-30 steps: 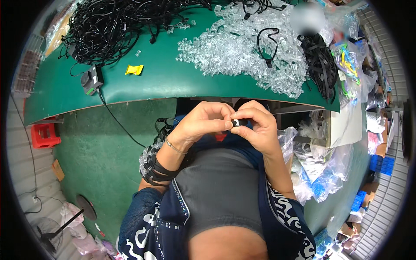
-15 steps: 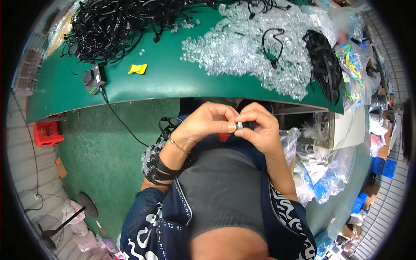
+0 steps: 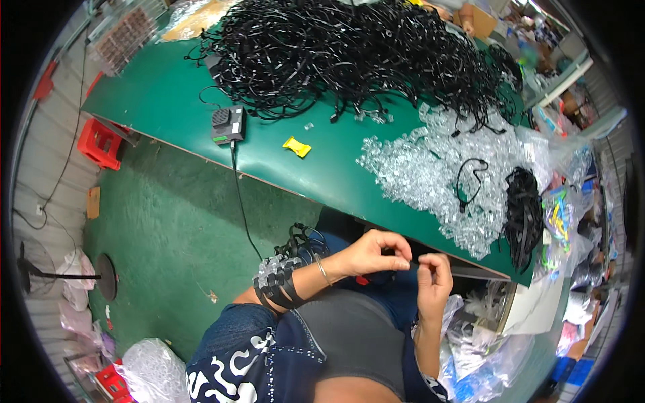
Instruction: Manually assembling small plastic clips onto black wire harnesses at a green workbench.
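Over my lap, close to the table's front edge, my left hand (image 3: 384, 252) has its thumb and fingers in a pinch. My right hand (image 3: 434, 277) is just to its right, fingers curled and thumb up. A small dark bit shows in the narrow gap between the fingertips; its kind is too small to tell. Black straps (image 3: 277, 285) with clear plastic pieces are looped round my left forearm. Ahead on the green table (image 3: 282, 181) lies a heap of small clear plastic pieces (image 3: 437, 174) with one black cord loop (image 3: 463, 185) on top.
A large tangle of black cords (image 3: 336, 54) covers the table's back. Bundled black straps (image 3: 523, 215) lie at the right edge. A black box-shaped device (image 3: 228, 125) with a cable and a yellow packet (image 3: 296, 147) sit leftward. Another person's hand (image 3: 467, 19) shows at the far side.
My hands have come apart a little, and the small pale piece earlier between my fingertips no longer shows. The view has swung, bringing more of the black cord tangle into sight.
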The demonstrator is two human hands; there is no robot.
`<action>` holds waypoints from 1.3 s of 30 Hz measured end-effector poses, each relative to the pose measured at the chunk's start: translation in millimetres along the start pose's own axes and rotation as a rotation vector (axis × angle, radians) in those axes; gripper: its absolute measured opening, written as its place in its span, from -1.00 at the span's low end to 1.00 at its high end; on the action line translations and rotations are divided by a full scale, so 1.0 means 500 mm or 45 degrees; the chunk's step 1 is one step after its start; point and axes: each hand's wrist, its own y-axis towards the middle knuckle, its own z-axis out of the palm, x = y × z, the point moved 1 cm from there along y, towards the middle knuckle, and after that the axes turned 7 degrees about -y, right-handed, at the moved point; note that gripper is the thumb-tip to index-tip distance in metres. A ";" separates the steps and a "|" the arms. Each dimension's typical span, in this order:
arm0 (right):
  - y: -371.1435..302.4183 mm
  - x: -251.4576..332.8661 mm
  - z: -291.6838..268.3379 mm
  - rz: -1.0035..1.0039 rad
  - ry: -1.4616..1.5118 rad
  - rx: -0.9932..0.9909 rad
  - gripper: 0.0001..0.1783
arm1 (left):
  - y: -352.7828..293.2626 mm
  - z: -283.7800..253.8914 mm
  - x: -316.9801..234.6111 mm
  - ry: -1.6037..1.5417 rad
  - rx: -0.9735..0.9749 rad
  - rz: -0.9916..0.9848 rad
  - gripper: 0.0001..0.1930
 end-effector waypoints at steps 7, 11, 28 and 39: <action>-0.018 -0.026 -0.005 0.309 0.134 0.285 -0.80 | -0.001 0.006 -0.006 0.609 0.102 0.251 -0.84; -0.024 -0.037 -0.003 0.482 0.330 0.360 -0.80 | -0.004 0.005 -0.007 0.671 0.086 0.315 -0.78; -0.055 -0.017 0.027 0.460 1.347 0.297 -0.69 | -0.037 0.035 0.025 -0.298 0.183 -0.348 -0.73; 0.015 -0.010 -0.009 -0.296 -0.094 0.210 -0.70 | -0.006 0.020 -0.006 0.246 0.120 -0.417 -0.64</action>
